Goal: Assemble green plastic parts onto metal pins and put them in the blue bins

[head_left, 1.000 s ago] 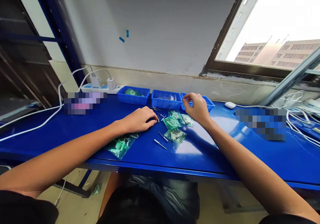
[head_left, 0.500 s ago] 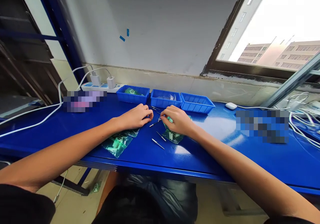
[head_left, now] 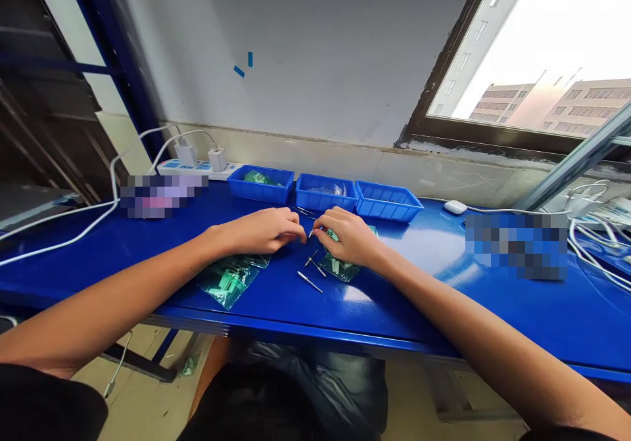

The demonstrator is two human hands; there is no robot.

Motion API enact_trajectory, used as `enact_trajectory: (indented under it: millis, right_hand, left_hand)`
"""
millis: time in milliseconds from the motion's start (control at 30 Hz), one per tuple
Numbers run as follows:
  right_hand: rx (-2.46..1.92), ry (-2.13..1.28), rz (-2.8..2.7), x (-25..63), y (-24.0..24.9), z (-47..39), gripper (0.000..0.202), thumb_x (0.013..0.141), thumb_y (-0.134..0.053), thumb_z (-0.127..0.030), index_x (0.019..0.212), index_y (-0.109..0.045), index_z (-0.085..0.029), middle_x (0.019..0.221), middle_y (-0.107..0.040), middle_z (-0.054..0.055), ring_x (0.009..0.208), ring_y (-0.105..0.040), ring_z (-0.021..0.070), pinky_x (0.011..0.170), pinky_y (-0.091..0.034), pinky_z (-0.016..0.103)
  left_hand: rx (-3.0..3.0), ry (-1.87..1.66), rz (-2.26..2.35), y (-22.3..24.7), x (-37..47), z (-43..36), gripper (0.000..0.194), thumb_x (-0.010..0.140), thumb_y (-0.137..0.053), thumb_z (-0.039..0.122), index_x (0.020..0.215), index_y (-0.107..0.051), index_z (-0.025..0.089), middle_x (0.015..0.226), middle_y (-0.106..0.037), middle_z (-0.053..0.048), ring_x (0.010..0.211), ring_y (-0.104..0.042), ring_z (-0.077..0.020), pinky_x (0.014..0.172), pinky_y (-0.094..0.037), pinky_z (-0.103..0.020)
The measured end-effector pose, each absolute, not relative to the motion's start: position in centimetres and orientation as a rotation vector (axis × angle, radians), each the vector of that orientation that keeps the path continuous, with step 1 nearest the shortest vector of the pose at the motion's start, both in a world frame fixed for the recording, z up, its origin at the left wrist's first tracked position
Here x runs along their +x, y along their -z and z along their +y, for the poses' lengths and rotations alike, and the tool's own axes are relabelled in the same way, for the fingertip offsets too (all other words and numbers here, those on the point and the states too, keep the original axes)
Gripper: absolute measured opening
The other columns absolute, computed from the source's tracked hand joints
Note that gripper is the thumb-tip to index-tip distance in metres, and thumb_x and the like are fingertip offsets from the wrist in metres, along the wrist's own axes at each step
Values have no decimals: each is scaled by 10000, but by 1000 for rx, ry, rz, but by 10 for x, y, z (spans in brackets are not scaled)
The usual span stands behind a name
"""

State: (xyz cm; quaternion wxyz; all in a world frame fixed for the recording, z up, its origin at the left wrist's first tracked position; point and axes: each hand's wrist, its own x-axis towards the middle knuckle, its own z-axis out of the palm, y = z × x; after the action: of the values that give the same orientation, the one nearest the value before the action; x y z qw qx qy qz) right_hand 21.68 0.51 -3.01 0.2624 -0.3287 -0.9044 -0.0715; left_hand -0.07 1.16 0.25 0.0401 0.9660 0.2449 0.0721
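Close together but apart, the left hand (head_left: 279, 231) and the right hand (head_left: 342, 236) meet over the middle of the blue surface (head_left: 404, 303). Between their fingertips is a small metal piece (head_left: 311, 232), at the right hand's fingers; whether either hand grips it, I cannot tell. Just toward the person lie loose metal rivets (head_left: 309, 281), two of them crossing or nearly so, and more thin pieces (head_left: 304, 211) lie behind the hands. Green-printed bags (head_left: 340, 267) sit partly under the right hand, and other clear bags with green (head_left: 228, 283) lie below the left wrist. Farther back, a left bin (head_left: 261, 185), a middle bin (head_left: 326, 193) and a right bin (head_left: 389, 202), all blue, stand in a row before the wall (head_left: 296, 53). A white power strip (head_left: 197, 168) lies left of them, and a small white case (head_left: 455, 207) lies to their right.
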Motion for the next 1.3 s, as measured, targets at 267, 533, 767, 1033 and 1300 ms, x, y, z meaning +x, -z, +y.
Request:
enact_trajectory:
  millis: [267,533,767,1033,1300]
  right_hand:
    - [-901,142,-2460,216,29,3,168,870,-453,-215,860,-614,-170,790,-608,53,778,-502,165,720,-387,291]
    - [-896,149,-2474,216,28,3,174,877,-444,-223,869,-610,-172,819,-622,58,798,-516,170,741,-401,295]
    - [-911,162,-2479,215,30,4,167,870,-454,-218,877,-613,-168,815,-622,65,796,-516,177,731,-402,296]
    - [-872,124,-2558,218,21,-1,148,849,-464,-193,880,-608,-179,835,-622,50,809,-514,171,736,-390,301]
    - [-846,22,-2779,214,15,-13,87,774,-505,-149,812,-568,-195,832,-580,38,810,-485,176,717,-362,317]
  left_hand:
    - [2962,5,918,-12,-19,25,400,782,-442,111,1072,-667,270,1005,-614,-34,900,-537,-144,782,-380,-236]
    - [2900,-66,998,-18,-22,21,402,825,-452,200,1189,-589,302,1075,-609,-36,960,-551,-166,814,-386,-258]
    - [2866,94,846,-18,-9,2,336,879,-435,255,1163,-613,282,1216,-563,-37,1059,-516,-174,884,-357,-244]
    - [2839,157,1331,-7,-33,28,424,870,-417,441,1178,-578,197,1242,-531,-93,1078,-497,-217,907,-351,-299]
    - [2931,-56,1132,-6,-14,9,438,906,-365,419,1273,-469,202,1261,-517,-77,1124,-463,-207,945,-326,-312]
